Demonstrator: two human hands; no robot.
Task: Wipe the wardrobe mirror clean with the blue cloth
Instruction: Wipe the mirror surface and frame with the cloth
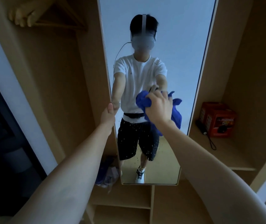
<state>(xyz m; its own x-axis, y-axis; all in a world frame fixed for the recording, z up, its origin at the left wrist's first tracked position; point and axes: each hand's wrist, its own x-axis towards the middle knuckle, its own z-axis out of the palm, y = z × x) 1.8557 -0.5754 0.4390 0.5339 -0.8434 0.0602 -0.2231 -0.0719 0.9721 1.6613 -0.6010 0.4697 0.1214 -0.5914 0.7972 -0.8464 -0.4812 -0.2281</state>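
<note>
Right hand (159,107) grip closed round bunched blue cloth (143,100), soft, light. Left hand (108,113) clamps mirror (177,46) edge; glass fragile, droplets low.

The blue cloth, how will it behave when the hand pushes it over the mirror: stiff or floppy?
The blue cloth looks floppy: it bunches in the right hand and a loose tail hangs below. It probably weighs little, since one hand holds it up. On the mirror it may fold over itself, so only part would wipe.
</note>
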